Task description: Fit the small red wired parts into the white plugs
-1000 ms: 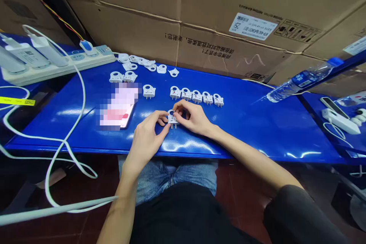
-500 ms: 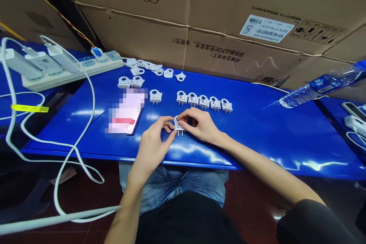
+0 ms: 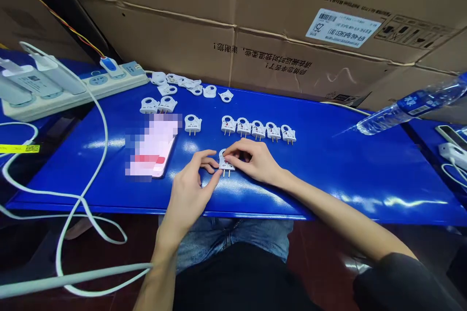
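A white two-pin plug with a ring-shaped top (image 3: 226, 165) lies on the blue table, pins toward me. My right hand (image 3: 257, 160) has thumb and forefinger pinched at its ring and upper right side, partly covering it. My left hand (image 3: 193, 180) is curled at the plug's left edge, the thumb tip at its lower left corner and the forefinger slightly off it. Beyond my hands stands a row of several similar plugs (image 3: 258, 129). A single plug (image 3: 192, 124) lies left of that row.
A phone (image 3: 155, 148) with a blurred screen lies left of my hands. More white ring-topped pieces (image 3: 209, 91) are scattered behind. A power strip (image 3: 109, 85) and white cables (image 3: 104, 155) occupy the left. A water bottle (image 3: 408, 107) lies tilted at right, before a large cardboard box (image 3: 270, 19).
The view has shifted slightly. My left forefinger has drawn back a little from the plug, baring more of its face. My right hand keeps its pinch at the ring.
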`<move>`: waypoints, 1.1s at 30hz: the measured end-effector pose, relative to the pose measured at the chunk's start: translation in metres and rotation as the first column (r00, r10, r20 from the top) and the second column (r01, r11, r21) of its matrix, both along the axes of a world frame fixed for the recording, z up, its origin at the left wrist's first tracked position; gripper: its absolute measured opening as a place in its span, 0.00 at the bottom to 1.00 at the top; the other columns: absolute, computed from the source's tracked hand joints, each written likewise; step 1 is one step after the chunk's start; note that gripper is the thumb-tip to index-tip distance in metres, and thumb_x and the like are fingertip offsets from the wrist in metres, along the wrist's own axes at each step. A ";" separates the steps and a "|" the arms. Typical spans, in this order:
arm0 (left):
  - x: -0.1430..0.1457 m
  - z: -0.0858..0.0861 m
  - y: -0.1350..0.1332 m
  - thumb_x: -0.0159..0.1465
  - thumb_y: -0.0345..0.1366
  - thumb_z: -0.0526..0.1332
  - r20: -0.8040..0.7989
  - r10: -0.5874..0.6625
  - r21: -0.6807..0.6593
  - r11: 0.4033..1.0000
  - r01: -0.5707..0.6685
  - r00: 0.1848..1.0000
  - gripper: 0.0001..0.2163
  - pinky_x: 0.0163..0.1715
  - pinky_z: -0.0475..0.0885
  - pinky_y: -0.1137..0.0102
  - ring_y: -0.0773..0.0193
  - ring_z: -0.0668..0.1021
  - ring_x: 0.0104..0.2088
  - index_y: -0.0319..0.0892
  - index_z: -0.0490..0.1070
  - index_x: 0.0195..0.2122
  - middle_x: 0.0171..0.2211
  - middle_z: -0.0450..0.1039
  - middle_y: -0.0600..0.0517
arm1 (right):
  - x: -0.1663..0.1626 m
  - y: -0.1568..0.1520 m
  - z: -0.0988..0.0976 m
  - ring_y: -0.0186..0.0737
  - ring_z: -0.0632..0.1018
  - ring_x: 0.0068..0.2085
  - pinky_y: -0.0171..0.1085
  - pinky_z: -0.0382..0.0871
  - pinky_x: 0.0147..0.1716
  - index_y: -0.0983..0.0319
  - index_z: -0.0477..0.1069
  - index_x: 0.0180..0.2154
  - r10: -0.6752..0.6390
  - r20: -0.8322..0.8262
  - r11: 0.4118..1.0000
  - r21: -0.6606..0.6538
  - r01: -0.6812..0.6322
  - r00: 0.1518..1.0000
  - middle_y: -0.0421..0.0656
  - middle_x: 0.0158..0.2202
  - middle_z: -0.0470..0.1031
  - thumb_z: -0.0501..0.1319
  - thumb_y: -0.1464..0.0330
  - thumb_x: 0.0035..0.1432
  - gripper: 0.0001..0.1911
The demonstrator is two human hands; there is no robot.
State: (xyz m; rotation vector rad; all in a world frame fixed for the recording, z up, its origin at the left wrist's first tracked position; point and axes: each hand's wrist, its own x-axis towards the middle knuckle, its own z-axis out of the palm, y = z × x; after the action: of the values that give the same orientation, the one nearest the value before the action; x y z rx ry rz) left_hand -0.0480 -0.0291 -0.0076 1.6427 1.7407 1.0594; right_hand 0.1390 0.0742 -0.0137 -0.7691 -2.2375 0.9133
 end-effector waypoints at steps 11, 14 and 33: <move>0.001 -0.001 0.001 0.68 0.39 0.63 -0.064 -0.008 -0.002 1.000 0.007 0.998 0.15 0.30 0.72 0.70 0.64 0.80 0.36 0.48 0.69 0.56 0.42 0.80 0.53 | 0.000 0.001 -0.001 0.38 0.78 0.38 0.37 0.72 0.40 0.61 0.80 0.43 0.007 -0.024 0.995 0.095 -0.005 1.000 0.43 0.38 0.83 0.64 0.68 0.70 0.06; 0.001 -0.001 0.001 0.70 0.39 0.62 -0.088 -0.005 0.000 1.000 0.005 0.996 0.14 0.31 0.73 0.70 0.63 0.80 0.37 0.49 0.69 0.56 0.42 0.81 0.53 | 0.001 0.003 -0.005 0.40 0.79 0.40 0.39 0.73 0.43 0.61 0.79 0.43 0.026 -0.027 0.992 0.128 -0.022 0.999 0.44 0.40 0.83 0.62 0.67 0.72 0.07; 0.002 -0.002 0.002 0.72 0.40 0.59 -0.135 -0.016 0.002 1.000 0.017 0.991 0.12 0.31 0.73 0.69 0.63 0.79 0.35 0.49 0.70 0.55 0.41 0.79 0.53 | 0.004 0.004 -0.004 0.39 0.78 0.45 0.39 0.75 0.46 0.59 0.79 0.48 0.067 0.059 0.992 0.102 -0.073 0.996 0.45 0.45 0.76 0.57 0.67 0.75 0.12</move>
State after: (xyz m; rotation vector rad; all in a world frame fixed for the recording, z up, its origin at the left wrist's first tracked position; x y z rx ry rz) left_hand -0.0464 -0.0271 -0.0099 1.7645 1.8080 0.9635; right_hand 0.1425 0.0782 -0.0180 -0.6796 -2.3535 0.8090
